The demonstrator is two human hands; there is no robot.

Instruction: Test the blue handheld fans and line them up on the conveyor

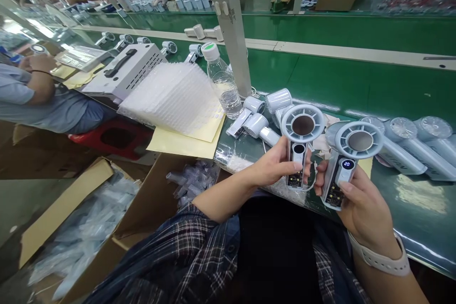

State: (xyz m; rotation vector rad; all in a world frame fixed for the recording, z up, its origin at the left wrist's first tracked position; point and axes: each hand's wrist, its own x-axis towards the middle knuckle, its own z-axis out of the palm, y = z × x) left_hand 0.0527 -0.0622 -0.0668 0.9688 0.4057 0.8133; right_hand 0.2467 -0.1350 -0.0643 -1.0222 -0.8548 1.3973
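My left hand [280,164] is wrapped round the handle of a light-blue handheld fan [302,126], its thumb resting on the front; the small round display there is dark. A second handheld fan [358,141] is gripped in my right hand [366,202], with the thumb on its button. That one's display is lit and reads 20. Both fans are held upright, side by side, and circuit boards show in their open handles. Just beyond my left hand lie several fan bodies [256,124] on the bench. Right of my right hand, several wrapped fans [401,145] lie in a row.
A water bottle [223,80] stands by a metal post [233,33]. Bubble-wrap sheets [174,95] lie left of it, beside a white metal box [124,69]. Cartons [131,218] of plastic parts sit below. A co-worker [32,85] sits at left; others work across the green conveyor [338,69].
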